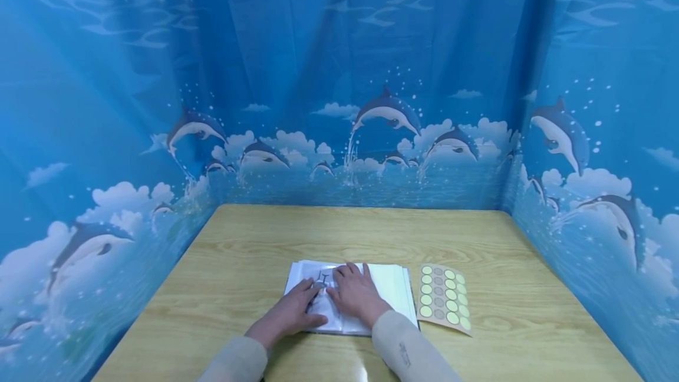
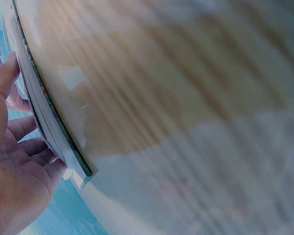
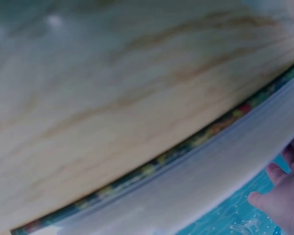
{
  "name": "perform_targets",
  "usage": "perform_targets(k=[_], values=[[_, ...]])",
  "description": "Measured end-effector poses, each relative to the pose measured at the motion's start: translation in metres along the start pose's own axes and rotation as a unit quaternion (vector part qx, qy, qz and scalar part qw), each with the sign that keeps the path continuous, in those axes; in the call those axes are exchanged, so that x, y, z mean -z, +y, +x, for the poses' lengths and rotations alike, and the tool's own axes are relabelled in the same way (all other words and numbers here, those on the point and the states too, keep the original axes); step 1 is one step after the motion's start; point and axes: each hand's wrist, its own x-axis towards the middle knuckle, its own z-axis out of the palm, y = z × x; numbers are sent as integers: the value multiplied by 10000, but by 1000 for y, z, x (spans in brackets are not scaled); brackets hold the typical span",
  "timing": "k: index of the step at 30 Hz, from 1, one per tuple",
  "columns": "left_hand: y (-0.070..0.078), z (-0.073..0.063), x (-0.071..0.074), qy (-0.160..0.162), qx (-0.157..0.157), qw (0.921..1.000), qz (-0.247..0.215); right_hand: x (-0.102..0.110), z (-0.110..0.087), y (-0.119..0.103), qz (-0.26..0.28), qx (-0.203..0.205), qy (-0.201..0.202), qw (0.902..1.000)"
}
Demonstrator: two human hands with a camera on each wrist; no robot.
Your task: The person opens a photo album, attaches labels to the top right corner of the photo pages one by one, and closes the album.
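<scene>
An open book [image 1: 395,290] with white pages lies flat near the front of the table, its left page looking glossy like clear plastic. Dark line marks [image 1: 322,276] show on that page. My left hand [image 1: 292,311] rests on the left page, fingers extended toward the marks. Close beside it, my right hand [image 1: 356,296] lies palm down over the middle of the book, fingers spread. In the left wrist view the left hand [image 2: 22,171] is at the edge of the book [image 2: 51,117]. Below the right hand [image 3: 284,196], the right wrist view shows a dark, colourful cover edge [image 3: 171,154].
Just right of the book lies a sheet of round yellow stickers [image 1: 444,296], with one column of circles looking bare. The wooden table [image 1: 239,240] is enclosed by blue curtains [image 1: 297,46] printed with dolphins.
</scene>
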Motion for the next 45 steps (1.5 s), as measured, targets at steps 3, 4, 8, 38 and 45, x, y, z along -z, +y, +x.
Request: perform_targets(k=[3, 4, 8, 38, 45], values=[[0, 0, 0, -8, 4, 10000, 14, 0, 0, 0, 31, -16, -35, 10000], [-1, 1, 0, -17, 16, 10000, 25, -1, 0, 0, 37, -14, -27, 10000], [-2, 2, -1, -8, 55, 10000, 77, -1, 1, 0, 64, -15, -18, 10000], [1, 3, 2, -117, 164, 9998, 74, -4, 7, 1, -26, 103, 73, 9999], [0, 3, 1, -122, 123, 9998, 75, -3, 8, 1, 55, 104, -98, 9999]])
